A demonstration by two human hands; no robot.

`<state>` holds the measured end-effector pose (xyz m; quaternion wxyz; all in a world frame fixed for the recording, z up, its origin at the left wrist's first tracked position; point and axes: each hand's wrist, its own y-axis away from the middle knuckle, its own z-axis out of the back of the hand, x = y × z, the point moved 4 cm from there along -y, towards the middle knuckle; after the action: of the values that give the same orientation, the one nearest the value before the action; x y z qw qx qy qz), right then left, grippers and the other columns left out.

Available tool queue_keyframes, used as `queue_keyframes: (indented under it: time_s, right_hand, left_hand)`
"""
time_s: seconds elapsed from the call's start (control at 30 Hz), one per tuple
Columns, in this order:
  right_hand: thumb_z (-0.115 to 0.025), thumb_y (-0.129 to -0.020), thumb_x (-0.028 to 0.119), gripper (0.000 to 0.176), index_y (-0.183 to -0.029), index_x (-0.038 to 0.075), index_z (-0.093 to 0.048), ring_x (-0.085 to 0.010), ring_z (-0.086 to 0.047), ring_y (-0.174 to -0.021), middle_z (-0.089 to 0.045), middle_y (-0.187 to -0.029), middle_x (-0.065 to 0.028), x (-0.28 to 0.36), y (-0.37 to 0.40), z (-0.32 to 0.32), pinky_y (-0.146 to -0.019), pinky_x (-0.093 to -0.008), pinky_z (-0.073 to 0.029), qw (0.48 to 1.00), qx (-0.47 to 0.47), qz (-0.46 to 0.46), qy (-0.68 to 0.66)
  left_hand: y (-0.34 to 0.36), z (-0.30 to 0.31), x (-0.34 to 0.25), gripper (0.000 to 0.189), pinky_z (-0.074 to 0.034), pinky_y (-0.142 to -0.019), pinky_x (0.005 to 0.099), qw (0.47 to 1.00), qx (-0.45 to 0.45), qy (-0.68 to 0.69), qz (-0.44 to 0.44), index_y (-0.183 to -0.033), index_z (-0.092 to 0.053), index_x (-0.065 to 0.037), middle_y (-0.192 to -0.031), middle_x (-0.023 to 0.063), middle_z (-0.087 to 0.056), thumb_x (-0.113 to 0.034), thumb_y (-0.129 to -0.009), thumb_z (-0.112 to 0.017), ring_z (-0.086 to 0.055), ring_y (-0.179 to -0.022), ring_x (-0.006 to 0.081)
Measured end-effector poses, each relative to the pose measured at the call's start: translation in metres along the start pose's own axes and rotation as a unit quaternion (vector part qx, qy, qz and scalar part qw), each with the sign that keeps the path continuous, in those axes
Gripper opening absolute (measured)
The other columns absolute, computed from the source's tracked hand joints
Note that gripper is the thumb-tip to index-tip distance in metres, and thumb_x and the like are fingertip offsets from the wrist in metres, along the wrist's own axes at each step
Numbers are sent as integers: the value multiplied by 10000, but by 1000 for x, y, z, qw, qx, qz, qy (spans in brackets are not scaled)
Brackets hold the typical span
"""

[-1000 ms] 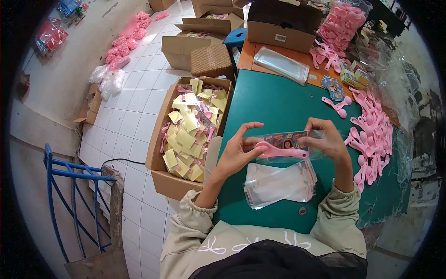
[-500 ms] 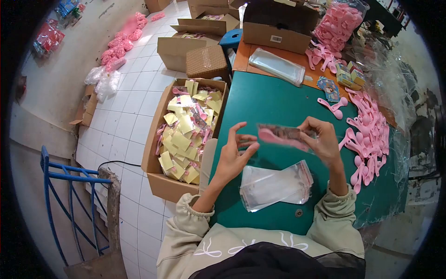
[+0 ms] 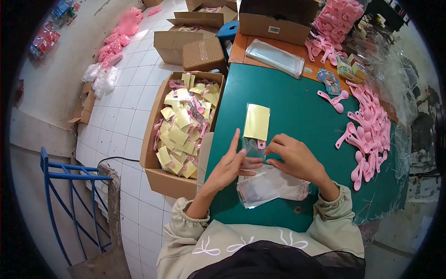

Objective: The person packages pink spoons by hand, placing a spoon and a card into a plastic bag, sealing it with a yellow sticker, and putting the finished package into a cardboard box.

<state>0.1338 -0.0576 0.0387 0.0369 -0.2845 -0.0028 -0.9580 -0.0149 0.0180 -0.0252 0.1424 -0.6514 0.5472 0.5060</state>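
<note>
A clear plastic bag (image 3: pixel 249 148) lies on the green table with a yellow card (image 3: pixel 257 122) inside. The end of a pink spoon (image 3: pixel 261 144) sticks out below the card; the rest of the spoon is hidden beneath it. My left hand (image 3: pixel 230 166) is open at the bag's lower left side, index finger stretched forward and the other fingers reaching across the lower end. At the right edge of that end, my right hand (image 3: pixel 295 158) has bent fingers closed on the plastic. Under and below both hands rests a stack of clear bags (image 3: pixel 269 186).
Loose pink spoons (image 3: pixel 369 132) are heaped along the right side. Left of the table, a cardboard box (image 3: pixel 169 186) holds many packed bags with yellow cards. Printed cards (image 3: pixel 330 83) and a bundle of plastic sleeves (image 3: pixel 275 58) lie toward the back.
The bag with the spoon has gone from my raised right hand down onto the table, its yellow card face now upward. Both hands have come together at its near end.
</note>
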Motion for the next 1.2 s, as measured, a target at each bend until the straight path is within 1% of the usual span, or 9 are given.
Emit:
queue_keyframes:
  time_s: [0.1, 0.3, 0.6, 0.7, 0.8, 0.9, 1.0, 1.1, 1.2]
  right_hand:
    - [-688, -738, 111, 203, -895, 57, -571, -284, -547, -866, -551, -903, -100, 6, -1, -3, -738, -381, -461, 1000, -7, 4, 1]
    - [-698, -738, 82, 191, -870, 38, -567, -269, -539, -863, -523, -910, -106, 13, -3, -23, -688, -361, -477, 993, -86, 33, -77]
    - [-707, -714, 76, 196, -832, 23, -559, -274, -508, -821, -490, -854, -105, 16, -5, -29, -692, -361, -439, 990, -43, 58, -122]
    - [-701, -694, 76, 193, -811, 47, -551, -246, -496, -780, -476, -829, -85, 21, -4, -29, -663, -347, -398, 992, -61, 92, -66]
    - [-689, -671, 78, 200, -796, 61, -534, -228, -480, -749, -459, -805, -70, 26, -3, -33, -652, -337, -362, 988, -89, 127, 21]
    - [-681, -657, 77, 213, -786, 57, -512, -226, -476, -753, -449, -798, -71, 30, -2, -36, -656, -339, -361, 978, -112, 154, 87]
    - [-679, -654, 74, 219, -772, 58, -496, -231, -470, -764, -448, -793, -77, 31, -1, -40, -670, -339, -363, 980, -78, 158, 93]
    - [-633, -714, 85, 154, -779, 43, -500, -256, -508, -769, -489, -791, -106, 24, 0, -37, -767, -367, -396, 987, -18, 160, 15]
    - [-632, -739, 69, 157, -799, 44, -489, -257, -506, -759, -480, -791, -102, 20, 4, -18, -734, -365, -410, 981, 19, 156, -118]
  left_hand:
    - [13, 9, -11, 559, -544, -776, 346, 998, -36, -39, 19, -1457, 34, -154, -1052, 224, -622, -161, -994, -280, -644, -938, 281]
    - [13, 2, -7, 573, -526, -826, 343, 973, 26, -209, -94, -1456, 11, -120, -1052, 205, -613, -102, -971, -295, -633, -954, 235]
    - [10, -4, 6, 709, -456, -914, 397, 995, 69, -36, -66, -1455, 124, -185, -1198, 168, -487, -231, -961, -383, -570, -977, 217]
    - [8, -3, 8, 724, -455, -914, 391, 990, 77, -46, -106, -1451, 139, -205, -1154, 165, -521, -286, -957, -385, -577, -968, 219]
    - [10, -6, 3, 684, -473, -868, 347, 997, 66, 16, -35, -1444, 159, -168, -966, 127, -561, -194, -948, -311, -586, -891, 195]
    - [1, -2, 2, 679, -485, -772, 293, 999, -10, -46, -9, -1465, 64, -161, -885, 97, -575, -126, -925, -346, -583, -805, 159]
    - [-10, 7, 8, 677, -476, -664, 265, 987, -8, -140, -75, -1469, -30, -148, -779, 65, -579, -62, -901, -388, -555, -664, 122]
    - [-12, 7, 12, 678, -460, -611, 274, 973, -37, -209, -91, -1465, -64, -145, -715, 47, -572, -28, -887, -396, -507, -557, 106]
    - [-12, 9, -1, 676, -476, -676, 239, 944, -101, -306, -74, -1468, -43, -156, -859, 87, -589, 25, -897, -357, -567, -738, 101]
